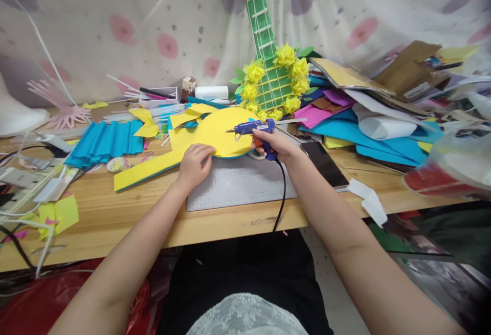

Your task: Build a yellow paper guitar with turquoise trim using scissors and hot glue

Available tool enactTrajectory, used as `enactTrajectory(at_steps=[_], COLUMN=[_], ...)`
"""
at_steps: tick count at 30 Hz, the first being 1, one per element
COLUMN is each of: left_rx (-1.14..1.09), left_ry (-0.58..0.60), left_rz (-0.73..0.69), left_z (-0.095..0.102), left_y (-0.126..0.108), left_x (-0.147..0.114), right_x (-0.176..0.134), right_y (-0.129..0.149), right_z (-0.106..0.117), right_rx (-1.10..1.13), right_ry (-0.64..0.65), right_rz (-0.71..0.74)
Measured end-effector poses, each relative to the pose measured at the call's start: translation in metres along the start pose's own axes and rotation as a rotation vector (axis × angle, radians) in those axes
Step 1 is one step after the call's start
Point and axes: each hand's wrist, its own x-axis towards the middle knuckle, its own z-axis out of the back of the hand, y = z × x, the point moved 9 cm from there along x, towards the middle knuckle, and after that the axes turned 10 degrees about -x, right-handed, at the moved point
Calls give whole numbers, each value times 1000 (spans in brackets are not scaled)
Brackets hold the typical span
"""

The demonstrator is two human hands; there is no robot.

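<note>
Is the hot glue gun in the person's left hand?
No, the right hand grips the blue hot glue gun, while the left hand touches the yellow cutout.

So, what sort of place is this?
Probably a craft workspace, home or studio unclear, judging by the glue gun, the coloured paper and the green model guitar.

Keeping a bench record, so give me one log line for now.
right hand: holds glue gun | left hand: touches yellow cutout
</note>
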Motion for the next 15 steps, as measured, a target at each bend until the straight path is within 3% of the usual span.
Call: enactTrajectory(at_steps=[4, 15], left_rx=[108, 155], left_ry=[133, 245], left_rz=[-63, -90], left_z=[-16, -24], left_y=[-4, -5], left_x=[-9, -14], right_x=[-3, -3], right_y=[-13, -32], right_z=[-3, -5], right_rx=[126, 194], right_ry=[5, -2], right_rz=[10, -1])
